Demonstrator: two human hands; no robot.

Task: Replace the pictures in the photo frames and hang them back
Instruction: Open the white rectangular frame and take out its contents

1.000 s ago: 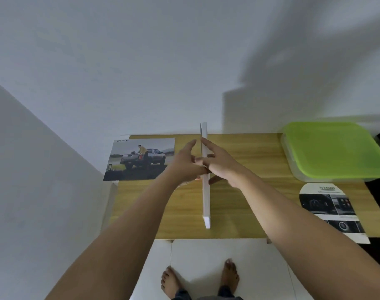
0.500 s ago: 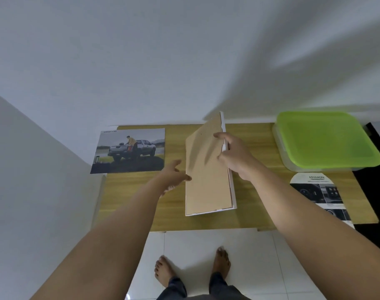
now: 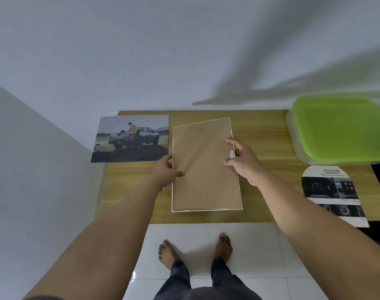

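1. The photo frame (image 3: 206,167) is found face down in the middle of the worktop (image 3: 260,135), its near edge close to the worktop's front edge; whether the far end lies fully flat cannot be told.
2. The brown backing board (image 3: 203,191) is turned upward inside a thin white rim.
3. The left edge of the frame is pinched by the left hand (image 3: 167,169), thumb on the board.
4. The right rim is held by the right hand (image 3: 241,161), its fingers curled about a small white tab (image 3: 231,154).
5. The frame is judged light and stiff, so it can be lifted by its two long edges without sagging.
6. A glazed front, if there is one, would be fragile and easily smeared; the rim is therefore the better place to be gripped, not the faces.
7. The backing board is judged thin and somewhat bendable; it should be prised up at its retaining tabs, not flexed from the centre.
8. The truck picture (image 3: 130,138), at the far left corner and overhanging the left edge, is judged limp and easily creased; it is best taken by opposite edges.
9. A brochure (image 3: 334,191) lies by the right front corner, and a green-lidded box (image 3: 340,128) sits at the far right corner.
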